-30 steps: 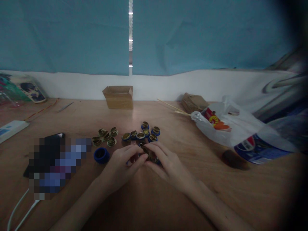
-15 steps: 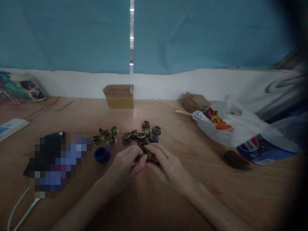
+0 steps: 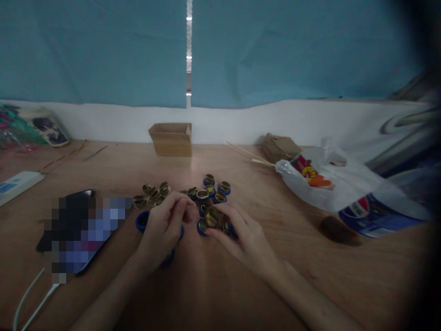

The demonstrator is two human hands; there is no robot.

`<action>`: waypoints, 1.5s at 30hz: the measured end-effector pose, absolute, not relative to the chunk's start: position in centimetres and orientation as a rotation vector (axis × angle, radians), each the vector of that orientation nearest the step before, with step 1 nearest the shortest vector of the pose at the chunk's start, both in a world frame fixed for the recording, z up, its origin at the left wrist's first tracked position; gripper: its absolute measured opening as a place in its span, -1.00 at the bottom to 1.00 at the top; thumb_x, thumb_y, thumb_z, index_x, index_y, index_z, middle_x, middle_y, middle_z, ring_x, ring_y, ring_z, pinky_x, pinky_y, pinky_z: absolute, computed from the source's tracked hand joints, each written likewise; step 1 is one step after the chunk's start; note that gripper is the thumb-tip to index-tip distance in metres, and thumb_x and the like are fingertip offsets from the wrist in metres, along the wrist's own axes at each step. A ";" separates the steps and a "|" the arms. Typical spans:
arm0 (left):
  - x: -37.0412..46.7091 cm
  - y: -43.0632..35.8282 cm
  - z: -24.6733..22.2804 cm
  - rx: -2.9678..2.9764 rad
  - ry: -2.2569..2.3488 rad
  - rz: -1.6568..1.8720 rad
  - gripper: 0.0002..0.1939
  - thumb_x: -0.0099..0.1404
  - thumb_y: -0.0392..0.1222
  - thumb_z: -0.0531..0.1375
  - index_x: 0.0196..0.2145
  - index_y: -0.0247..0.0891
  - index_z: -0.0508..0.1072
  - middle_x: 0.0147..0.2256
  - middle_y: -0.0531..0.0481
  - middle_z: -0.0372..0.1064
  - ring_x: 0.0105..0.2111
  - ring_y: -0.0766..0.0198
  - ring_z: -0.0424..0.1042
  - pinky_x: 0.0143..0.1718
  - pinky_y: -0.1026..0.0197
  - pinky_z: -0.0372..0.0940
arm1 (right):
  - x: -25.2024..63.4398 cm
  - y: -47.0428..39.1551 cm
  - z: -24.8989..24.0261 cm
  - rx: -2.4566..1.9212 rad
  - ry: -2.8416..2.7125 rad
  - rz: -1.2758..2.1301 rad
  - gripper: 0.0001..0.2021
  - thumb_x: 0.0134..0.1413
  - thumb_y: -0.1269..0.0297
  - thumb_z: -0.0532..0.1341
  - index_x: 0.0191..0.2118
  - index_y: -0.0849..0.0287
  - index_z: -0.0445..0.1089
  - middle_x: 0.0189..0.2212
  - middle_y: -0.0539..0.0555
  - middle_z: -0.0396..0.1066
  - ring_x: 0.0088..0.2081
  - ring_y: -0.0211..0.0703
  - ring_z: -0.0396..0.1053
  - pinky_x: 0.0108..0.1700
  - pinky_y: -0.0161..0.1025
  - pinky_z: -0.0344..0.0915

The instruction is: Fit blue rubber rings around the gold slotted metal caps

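Note:
My right hand [image 3: 246, 239] grips a round brass-coloured cup-like piece [image 3: 212, 217] between thumb and fingers, over some blue-rimmed pieces [image 3: 202, 226]. To its left, my left hand [image 3: 167, 223] is closed, fingers curled toward the thumb; whatever it may hold is hidden. Partly behind that hand sits a blue ring-shaped piece [image 3: 141, 221], and more blue shows past its edge and below it. Farther back lie several brass pieces in blue rims [image 3: 219, 197]. On the left, several brass pieces with pale rims [image 3: 140, 201] are bunched together.
A dark phone [image 3: 84, 269], partly blurred out, lies at left with white cables [image 3: 37, 305]. A small cardboard box [image 3: 173, 143] stands by the wall. On the right are a plastic bag [image 3: 303, 195], a brown paper packet [image 3: 280, 147] and a Pepsi bottle [image 3: 375, 216] on its side.
My hands have come apart. The left moved left, over the pale-rimmed pieces and blue ring; the right stayed near its place, and the brass piece in it now shows.

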State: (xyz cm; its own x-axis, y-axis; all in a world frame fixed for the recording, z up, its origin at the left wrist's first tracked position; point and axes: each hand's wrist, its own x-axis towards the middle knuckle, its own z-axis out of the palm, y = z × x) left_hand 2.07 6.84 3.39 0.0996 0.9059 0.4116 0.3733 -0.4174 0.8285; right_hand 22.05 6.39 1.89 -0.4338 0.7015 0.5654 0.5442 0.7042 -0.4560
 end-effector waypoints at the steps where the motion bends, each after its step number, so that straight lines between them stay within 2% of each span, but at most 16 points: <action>1: 1.7 6.9 3.6 1.859 1.291 1.339 -0.78 0.43 -0.17 -0.01 -0.29 -0.22 0.39 -0.49 0.08 0.34 -0.46 0.34 0.38 -0.41 0.31 0.26 | 22.1 6.4 1.9 -0.952 -2.146 0.266 -0.61 0.17 0.25 0.25 0.07 0.16 0.17 -0.10 0.18 0.38 -0.09 -0.05 0.42 -0.08 -0.11 0.46; 4: -0.1 7.1 4.6 1.895 1.450 1.420 -0.80 0.39 -0.14 0.07 -0.30 -0.21 0.45 -0.38 0.02 0.45 -0.34 0.26 0.45 -0.31 0.26 0.33 | 22.1 6.5 1.9 -0.956 -2.160 0.271 -0.62 0.18 0.24 0.24 0.07 0.15 0.17 -0.08 0.19 0.38 -0.06 -0.03 0.41 -0.07 -0.09 0.45; 11: -4.5 5.7 6.7 1.832 1.804 1.452 -0.85 0.27 -0.08 0.21 -0.28 -0.15 0.53 -0.33 0.08 0.54 -0.31 0.23 0.51 -0.23 0.21 0.43 | 21.9 6.2 1.9 -0.963 -2.181 0.294 -0.62 0.18 0.21 0.23 0.07 0.11 0.19 -0.11 0.18 0.39 -0.11 -0.02 0.44 -0.13 -0.07 0.47; 15: -6.0 5.0 6.2 1.824 1.856 1.482 -0.87 0.24 -0.09 0.25 -0.27 -0.13 0.55 -0.27 0.08 0.54 -0.23 0.22 0.51 -0.12 0.17 0.42 | 21.9 6.3 1.8 -0.954 -2.190 0.326 -0.64 0.19 0.24 0.23 0.06 0.11 0.18 -0.12 0.16 0.38 -0.13 -0.05 0.43 -0.14 -0.11 0.47; 19: -7.2 4.6 4.5 1.844 1.813 1.351 -0.84 0.23 -0.07 0.25 -0.27 -0.13 0.55 -0.21 0.03 0.55 -0.18 0.14 0.51 -0.04 0.07 0.39 | 22.0 6.3 1.7 -0.953 -2.205 0.344 -0.64 0.20 0.25 0.22 0.06 0.14 0.18 -0.12 0.16 0.37 -0.14 -0.08 0.42 -0.13 -0.12 0.45; 22: -7.3 4.3 3.5 1.789 1.803 1.276 -0.81 0.22 -0.06 0.26 -0.24 -0.15 0.56 -0.20 -0.01 0.56 -0.17 0.10 0.53 -0.06 0.06 0.40 | 22.0 6.3 1.7 -0.954 -2.215 0.349 -0.63 0.20 0.24 0.22 0.07 0.14 0.17 -0.10 0.16 0.37 -0.12 -0.07 0.42 -0.12 -0.10 0.45; 27: -6.9 3.9 3.0 1.780 1.911 1.207 -0.78 0.21 -0.04 0.26 -0.23 -0.17 0.56 -0.24 -0.03 0.57 -0.24 0.09 0.55 -0.21 0.09 0.46 | 22.0 6.4 1.6 -0.946 -2.221 0.335 -0.62 0.20 0.23 0.22 0.08 0.13 0.17 -0.08 0.18 0.37 -0.09 -0.03 0.42 -0.09 -0.07 0.45; 36: -7.8 5.1 1.7 2.086 1.849 1.212 -0.75 0.24 0.03 0.21 -0.31 -0.18 0.55 -0.24 -0.05 0.51 -0.19 0.08 0.48 -0.08 -0.01 0.37 | 21.9 6.3 1.8 -0.941 -2.245 0.288 -0.64 0.20 0.22 0.21 0.06 0.20 0.19 -0.11 0.20 0.38 -0.10 -0.03 0.42 -0.11 -0.11 0.46; 40: -8.1 5.3 0.9 2.105 1.862 1.108 -0.77 0.25 0.01 0.20 -0.28 -0.16 0.55 -0.19 -0.03 0.48 -0.14 0.08 0.45 -0.02 -0.03 0.32 | 21.9 6.3 2.0 -0.932 -2.239 0.287 -0.65 0.20 0.23 0.21 0.05 0.21 0.20 -0.12 0.20 0.38 -0.11 -0.05 0.42 -0.10 -0.13 0.45; 45: -8.3 5.4 0.6 2.112 1.891 1.033 -0.74 0.24 0.04 0.19 -0.28 -0.16 0.55 -0.18 -0.05 0.47 -0.13 0.06 0.44 -0.05 -0.02 0.32 | 21.9 6.4 1.8 -0.918 -2.229 0.294 -0.64 0.20 0.22 0.22 0.05 0.21 0.20 -0.11 0.19 0.38 -0.13 -0.07 0.43 -0.11 -0.16 0.45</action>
